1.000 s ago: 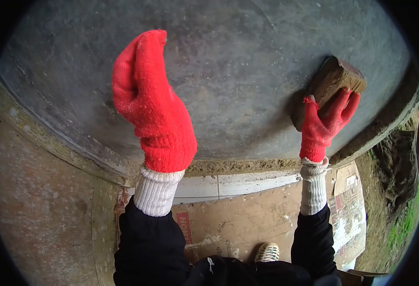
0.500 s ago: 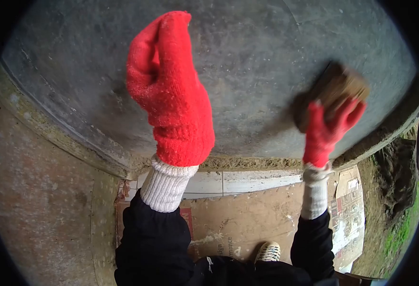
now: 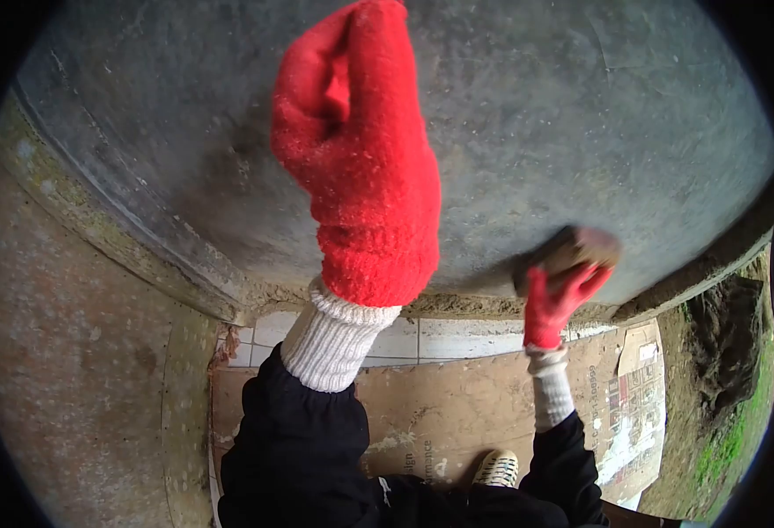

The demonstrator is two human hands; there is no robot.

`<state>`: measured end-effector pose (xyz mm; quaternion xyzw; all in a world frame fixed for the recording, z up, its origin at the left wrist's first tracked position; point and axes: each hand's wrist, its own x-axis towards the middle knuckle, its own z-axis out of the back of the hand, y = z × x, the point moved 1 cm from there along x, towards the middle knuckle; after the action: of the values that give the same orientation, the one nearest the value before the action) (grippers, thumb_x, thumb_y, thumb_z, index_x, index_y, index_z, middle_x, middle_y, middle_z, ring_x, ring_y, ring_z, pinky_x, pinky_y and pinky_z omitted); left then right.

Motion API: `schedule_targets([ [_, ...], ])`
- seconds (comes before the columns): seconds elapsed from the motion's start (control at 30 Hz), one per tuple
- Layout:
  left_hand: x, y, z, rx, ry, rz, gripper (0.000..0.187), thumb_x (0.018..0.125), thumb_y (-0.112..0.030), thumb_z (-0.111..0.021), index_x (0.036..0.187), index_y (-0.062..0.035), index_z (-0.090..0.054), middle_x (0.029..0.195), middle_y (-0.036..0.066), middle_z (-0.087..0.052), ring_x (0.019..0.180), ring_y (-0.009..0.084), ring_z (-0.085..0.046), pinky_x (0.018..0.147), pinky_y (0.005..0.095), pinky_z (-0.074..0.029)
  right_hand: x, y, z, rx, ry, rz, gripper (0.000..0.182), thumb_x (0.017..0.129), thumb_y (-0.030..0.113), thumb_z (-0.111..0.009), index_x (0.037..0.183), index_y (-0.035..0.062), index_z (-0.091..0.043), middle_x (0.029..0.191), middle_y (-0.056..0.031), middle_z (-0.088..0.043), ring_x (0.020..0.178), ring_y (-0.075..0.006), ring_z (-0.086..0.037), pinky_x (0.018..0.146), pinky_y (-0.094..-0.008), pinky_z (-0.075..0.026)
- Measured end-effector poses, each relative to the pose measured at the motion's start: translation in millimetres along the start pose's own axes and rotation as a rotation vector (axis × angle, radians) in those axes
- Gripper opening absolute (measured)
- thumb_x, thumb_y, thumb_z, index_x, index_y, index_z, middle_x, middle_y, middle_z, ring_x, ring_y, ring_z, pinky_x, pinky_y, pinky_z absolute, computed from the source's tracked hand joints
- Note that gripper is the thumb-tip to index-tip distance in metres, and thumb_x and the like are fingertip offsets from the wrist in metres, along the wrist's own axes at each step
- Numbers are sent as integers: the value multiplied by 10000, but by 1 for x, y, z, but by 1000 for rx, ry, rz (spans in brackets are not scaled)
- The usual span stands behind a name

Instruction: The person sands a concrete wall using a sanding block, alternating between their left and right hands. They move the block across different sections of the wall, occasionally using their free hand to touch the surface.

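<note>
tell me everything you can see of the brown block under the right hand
The chunky brown block looks roughly rectangular, with a darker left side; motion blur hides its grain, so wood or stone cannot be told apart. It appears to rest on the smooth, dull grey surface, close to its near edge, its length slanting from lower left to upper right in view. The red-gloved right hand covers its near side with thumb and fingers spread. A dark shadow falls to its left.

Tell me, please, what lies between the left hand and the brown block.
In the head view, only bare grey surface lies between the left hand and the brown block.
</note>
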<state>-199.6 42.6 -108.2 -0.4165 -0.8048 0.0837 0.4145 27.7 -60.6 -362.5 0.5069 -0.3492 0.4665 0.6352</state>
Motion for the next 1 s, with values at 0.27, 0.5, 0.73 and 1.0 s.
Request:
schedule_targets([
  [0.27,12,-1,12,-66,-59,21,178,879,-177,-676,1000,-46,-669,955,21,-656,894,103,-564,803,257,-430,23,5,-1,-20,-21,-25,1026,742,150,-804,1540,124,-159,1564,-258,-52,1448,-400,-100,1154,-457,-172],
  [0.5,9,-3,10,-156,-80,67,146,873,-168,-694,973,-62,-679,916,-15,-650,842,57,-543,740,221,-417,-20,15,-8,-45,30,-136,1038,755,178,-799,1544,129,-127,1567,-237,-42,1446,-400,-106,1135,-476,-217],
  [0.73,13,-14,26,-160,-89,92,129,869,-164,-704,948,-65,-679,870,-33,-631,804,39,-531,709,210,-409,198,82,19,-90,-247,111,825,777,190,-777,1450,5,-338,1508,-277,-242,1391,-403,-275,1117,-427,-277],
  [1.0,25,-30,30,-143,-103,74,134,873,-165,-698,950,-57,-676,861,-32,-626,789,39,-524,704,209,-407,-75,19,-24,-186,256,87,1018,776,281,-746,1546,191,-86,1530,-320,-127,1393,-511,-211,1106,-552,-262],
])
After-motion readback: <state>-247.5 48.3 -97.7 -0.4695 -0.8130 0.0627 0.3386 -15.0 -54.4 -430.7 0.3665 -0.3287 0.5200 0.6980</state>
